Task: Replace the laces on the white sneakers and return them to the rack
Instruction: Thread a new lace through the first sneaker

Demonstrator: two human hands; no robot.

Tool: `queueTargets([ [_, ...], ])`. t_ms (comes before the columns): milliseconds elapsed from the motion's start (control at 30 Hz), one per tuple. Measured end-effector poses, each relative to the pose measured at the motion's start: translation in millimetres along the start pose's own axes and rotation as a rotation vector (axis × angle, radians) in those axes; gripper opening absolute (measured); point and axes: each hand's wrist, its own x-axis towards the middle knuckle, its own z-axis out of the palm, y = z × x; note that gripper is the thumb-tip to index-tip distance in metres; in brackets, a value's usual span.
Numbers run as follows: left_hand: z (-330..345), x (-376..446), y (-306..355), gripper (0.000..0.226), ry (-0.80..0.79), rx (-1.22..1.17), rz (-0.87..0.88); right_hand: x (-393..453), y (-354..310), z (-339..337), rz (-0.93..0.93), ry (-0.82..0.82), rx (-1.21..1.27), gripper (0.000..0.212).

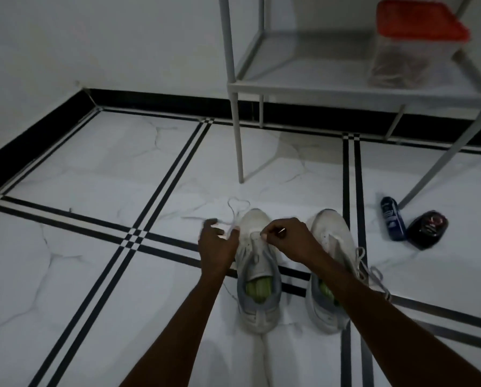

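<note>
Right hand (pixel 285 236) pinches lace tip at left sneaker (pixel 257 269) lowest eyelets, left hand (pixel 217 244) loosely holding the lace (pixel 235 216); lacing just begun, next thread upward.

Single head view, looking forward and down, close over floor (pixel 94 247)

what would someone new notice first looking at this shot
Two hands working a white lace over the left sneaker on the tiled floor, mid-frame: the left hand grips the lace, the right hand pinches at the eyelets. The second sneaker stands to its right, and a red-lidded container sits on the rack shelf top right.
</note>
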Motion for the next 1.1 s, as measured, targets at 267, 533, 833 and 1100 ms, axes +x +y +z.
queueTargets([
  [267,14,-21,-20,0.016,-0.155,0.213,0.213,-2,4,18,-0.016,0.027,-0.106,0.010],
  [533,15,-20,-32,0.028,-0.180,-0.052,0.095,-6,13,23,-0.033,0.032,-0.166,0.009],
  [833,19,-18,-39,0.023,-0.196,-0.197,-0.009,0,19,26,-0.006,-0.018,-0.202,0.009],
  [1100,16,-18,-40,0.020,-0.233,-0.238,-0.011,1,16,28,0.087,0.011,-0.119,0.013],
])
